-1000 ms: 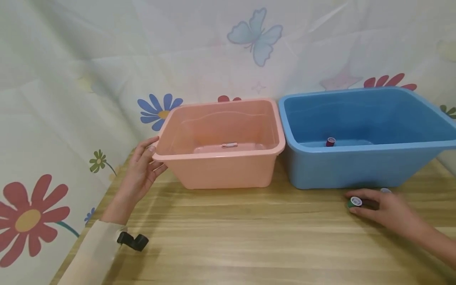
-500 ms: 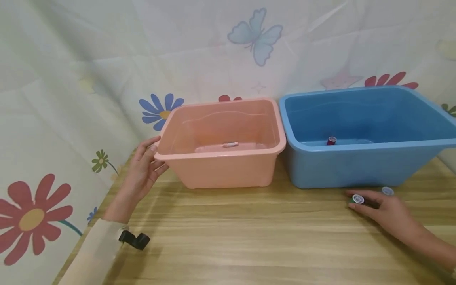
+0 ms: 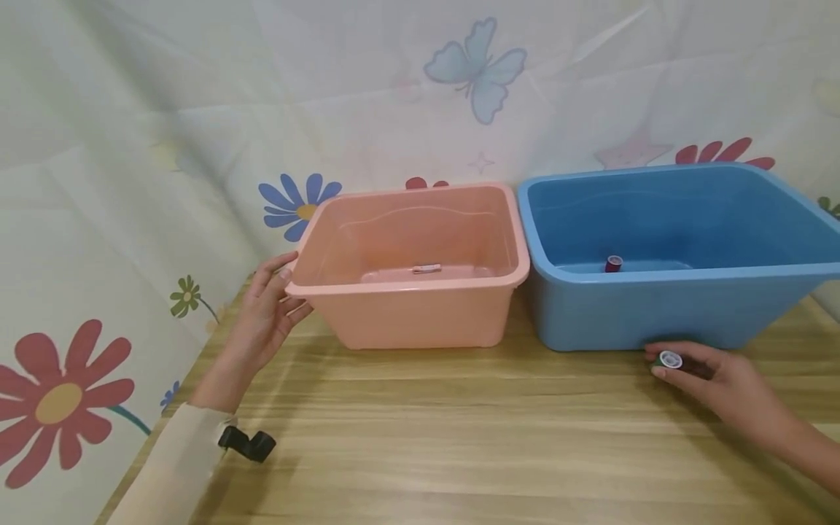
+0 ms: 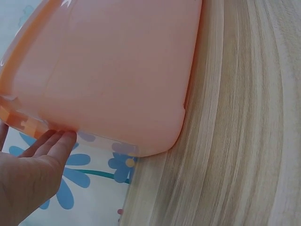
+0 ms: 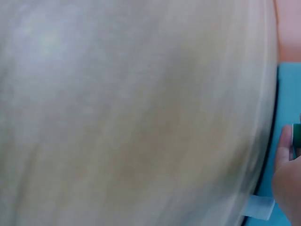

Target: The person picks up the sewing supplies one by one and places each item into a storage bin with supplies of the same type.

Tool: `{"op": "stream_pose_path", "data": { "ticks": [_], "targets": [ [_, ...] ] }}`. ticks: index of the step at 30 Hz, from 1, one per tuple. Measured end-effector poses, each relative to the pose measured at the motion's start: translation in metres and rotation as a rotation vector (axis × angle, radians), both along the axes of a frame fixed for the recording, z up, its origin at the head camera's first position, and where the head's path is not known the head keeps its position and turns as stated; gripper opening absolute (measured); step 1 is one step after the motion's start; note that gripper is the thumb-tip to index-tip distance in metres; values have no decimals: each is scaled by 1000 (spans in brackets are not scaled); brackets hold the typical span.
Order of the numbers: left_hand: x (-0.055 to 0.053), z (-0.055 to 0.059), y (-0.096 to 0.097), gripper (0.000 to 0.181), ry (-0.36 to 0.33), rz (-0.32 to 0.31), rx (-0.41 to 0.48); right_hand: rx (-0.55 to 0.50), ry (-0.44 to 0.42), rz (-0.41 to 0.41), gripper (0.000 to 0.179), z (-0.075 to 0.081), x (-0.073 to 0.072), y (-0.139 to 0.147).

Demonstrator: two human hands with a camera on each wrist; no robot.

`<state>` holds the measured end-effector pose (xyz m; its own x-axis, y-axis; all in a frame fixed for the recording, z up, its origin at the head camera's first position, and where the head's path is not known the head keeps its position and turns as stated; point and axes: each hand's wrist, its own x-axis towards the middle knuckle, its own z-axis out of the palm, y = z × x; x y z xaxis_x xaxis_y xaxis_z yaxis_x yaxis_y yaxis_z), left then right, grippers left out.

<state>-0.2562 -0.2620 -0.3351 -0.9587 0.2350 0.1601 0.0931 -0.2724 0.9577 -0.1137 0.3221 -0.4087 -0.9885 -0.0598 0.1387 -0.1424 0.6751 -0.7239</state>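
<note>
My right hand (image 3: 728, 379) pinches a small green thread spool (image 3: 670, 360) with a white end, between thumb and fingers, in front of the blue bin (image 3: 646, 310). In the right wrist view the green side of the spool shows at the right edge. A whitish spool-like piece (image 5: 259, 207) lies near that hand, hidden behind it in the head view. My left hand (image 3: 262, 313) rests its extended fingers against the left rim of the pink bin (image 3: 407, 317). In the left wrist view its fingertips touch under the rim.
A dark red spool (image 3: 613, 264) stands inside the blue bin. On the pink bin's floor lies a small pale, clip-like piece (image 3: 427, 269). Both bins stand side by side on the wooden table (image 3: 459, 437), before a flowered cloth (image 3: 367, 95).
My right hand has moved slightly right and toward the blue bin with the green spool, covering the whitish piece beside it. The left hand keeps its place at the pink bin's rim.
</note>
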Motion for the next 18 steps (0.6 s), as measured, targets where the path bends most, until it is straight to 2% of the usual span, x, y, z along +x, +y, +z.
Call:
{"op": "stream_pose_path", "data": {
  "ticks": [6,11,18],
  "targets": [
    [1,1,0,43,4,-8,5,-105,-78,-32,47,14,-2,-4],
    [0,1,0,44,10,-20,7,-137,-129,-45,52,23,-2,-8],
    [1,0,-1,43,14,-13,1,-127,-118,3,47,35,4,-20]
  ]
}}
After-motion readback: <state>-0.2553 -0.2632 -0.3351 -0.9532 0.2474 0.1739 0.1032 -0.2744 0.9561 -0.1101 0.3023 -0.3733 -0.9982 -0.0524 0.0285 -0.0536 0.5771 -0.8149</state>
